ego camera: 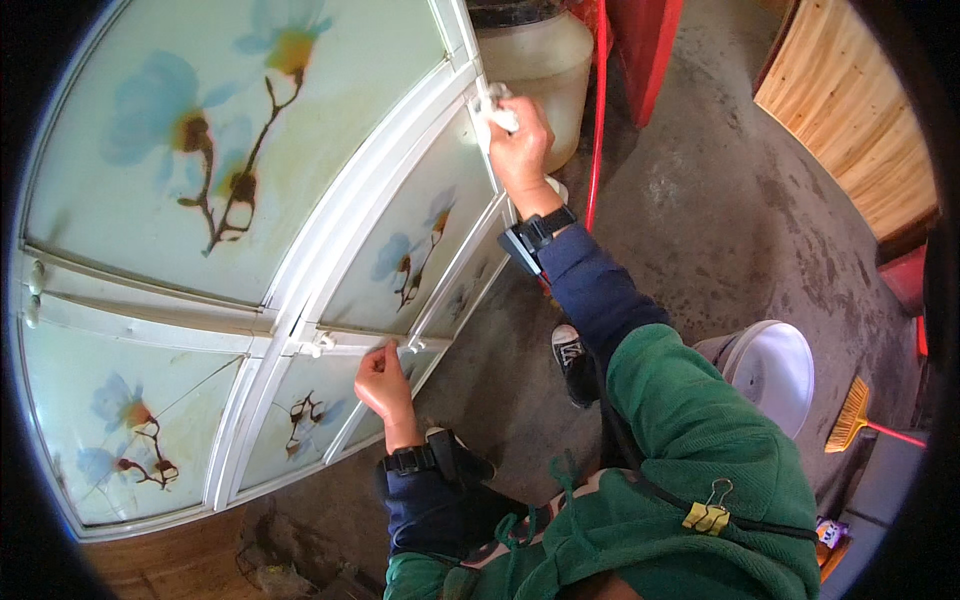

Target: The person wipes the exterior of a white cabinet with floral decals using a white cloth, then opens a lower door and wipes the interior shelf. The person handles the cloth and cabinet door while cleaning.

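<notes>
A white-framed cabinet with flower-patterned glass door panels (397, 247) fills the left side. My right hand (525, 139) is closed on a crumpled white cloth or tissue (501, 116), held against the frame at the cabinet's far right edge. Lower down, my left hand (386, 382) is at the frame between two panels, its thumb and fingertips pinched together near a small white knob (416, 346). Whether it grips anything there cannot be told. Another pair of white knobs (321, 345) sits to its left.
Behind the cabinet stands a large translucent plastic container (555, 75), beside a red pole (598, 112). A white bucket (776, 375) is on the concrete floor to the right, near a yellow-bristled broom (850, 416). A wooden panel (847, 105) stands at upper right.
</notes>
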Tool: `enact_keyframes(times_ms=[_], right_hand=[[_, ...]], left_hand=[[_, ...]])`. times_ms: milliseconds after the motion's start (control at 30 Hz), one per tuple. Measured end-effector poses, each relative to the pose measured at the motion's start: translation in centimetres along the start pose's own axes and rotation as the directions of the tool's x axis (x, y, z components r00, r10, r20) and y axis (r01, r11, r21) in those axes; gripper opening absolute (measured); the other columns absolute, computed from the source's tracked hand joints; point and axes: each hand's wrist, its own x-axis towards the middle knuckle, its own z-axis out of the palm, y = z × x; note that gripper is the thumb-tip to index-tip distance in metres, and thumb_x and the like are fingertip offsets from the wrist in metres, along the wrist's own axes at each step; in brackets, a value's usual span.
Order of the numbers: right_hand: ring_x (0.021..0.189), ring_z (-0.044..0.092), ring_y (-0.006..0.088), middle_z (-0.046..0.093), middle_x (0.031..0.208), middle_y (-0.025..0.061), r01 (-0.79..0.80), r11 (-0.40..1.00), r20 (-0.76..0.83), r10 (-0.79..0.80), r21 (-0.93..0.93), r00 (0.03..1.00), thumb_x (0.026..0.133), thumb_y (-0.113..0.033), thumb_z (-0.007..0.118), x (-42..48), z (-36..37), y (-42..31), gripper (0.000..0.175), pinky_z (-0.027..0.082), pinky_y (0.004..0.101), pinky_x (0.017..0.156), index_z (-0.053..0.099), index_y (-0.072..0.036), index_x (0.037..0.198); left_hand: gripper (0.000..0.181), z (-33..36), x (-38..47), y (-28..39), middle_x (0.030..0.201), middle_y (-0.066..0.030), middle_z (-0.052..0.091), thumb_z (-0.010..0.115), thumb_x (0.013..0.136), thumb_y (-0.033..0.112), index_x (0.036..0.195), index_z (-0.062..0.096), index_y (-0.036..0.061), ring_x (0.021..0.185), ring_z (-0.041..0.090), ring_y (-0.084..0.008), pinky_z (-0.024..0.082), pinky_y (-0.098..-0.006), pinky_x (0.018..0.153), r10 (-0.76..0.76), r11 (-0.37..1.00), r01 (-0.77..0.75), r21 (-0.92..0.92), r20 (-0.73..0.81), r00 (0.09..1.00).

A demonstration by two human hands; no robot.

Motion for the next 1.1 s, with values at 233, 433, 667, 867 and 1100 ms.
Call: enact_keyframes(times_ms=[233,433,667,867,1100], right_hand=[[0.077,0.054,0.036,0.055,0.083,0.0169,-0.175,0.953,0.03,0.173,0.246,0.984,0.071,-0.001,0.061,-0.5,2.0,-1.6,0.021,0.044,0.0397,0.066,0.054,-0.001,0.09],[0.08,0.056,0.0359,0.056,0.084,0.0168,-0.148,0.989,0.258,0.15,-0.029,0.955,0.068,-0.001,0.064,-8.1,-1.2,3.4,0.024,0.044,0.0412,0.068,0.055,-0.003,0.091],[0.089,0.055,0.0328,0.056,0.093,0.0177,-0.279,0.96,0.278,0.27,-0.008,0.922,0.075,-0.009,0.061,-7.4,-3.5,3.5,0.03,0.043,0.0392,0.078,0.054,-0.002,0.103],[0.09,0.05,0.0362,0.05,0.095,0.0187,-0.338,0.905,0.119,0.318,0.259,0.941,0.076,-0.003,0.055,-6.5,1.8,-4.0,0.029,0.04,0.0419,0.08,0.047,-0.001,0.104],[0.093,0.048,0.0373,0.049,0.1,0.0186,-0.089,0.901,0.421,-0.11,0.425,0.9,0.066,0.004,0.056,-17.8,-1.1,-15.3,0.038,0.042,0.0454,0.079,0.051,-0.005,0.102]], left_hand=[[0.026,0.1,0.0,-0.2,0.056,-0.0087,0.06,0.071,0.073,0.024,0.068,0.065,-0.0004,0.048,0.052,-0.0142,0.043,-0.0298,0.05,-0.038,0.999,0.038,0.035,-0.001,0.999],[0.027,0.2,-0.1,0.1,0.058,-0.0099,0.061,0.071,0.072,0.027,0.069,0.065,0.0001,0.05,0.055,-0.0185,0.044,-0.0321,0.053,-0.017,0.998,0.017,0.066,-0.006,1.0],[0.027,-0.4,0.1,0.5,0.059,-0.0104,0.061,0.071,0.072,0.027,0.069,0.066,0.0007,0.051,0.055,-0.0189,0.044,-0.0328,0.054,-0.017,0.995,0.016,0.098,0.009,1.0],[0.023,-1.1,0.1,0.6,0.06,-0.0077,0.063,0.071,0.074,0.022,0.073,0.066,0.0,0.053,0.055,-0.0127,0.044,-0.0282,0.054,-0.042,0.999,0.041,-0.008,-0.052,0.998],[0.017,-0.7,-0.1,0.6,0.064,-0.0044,0.063,0.068,0.077,0.014,0.08,0.063,-0.0016,0.057,0.054,-0.008,0.045,-0.0249,0.055,-0.004,0.992,-0.006,-0.124,-0.073,0.997]])
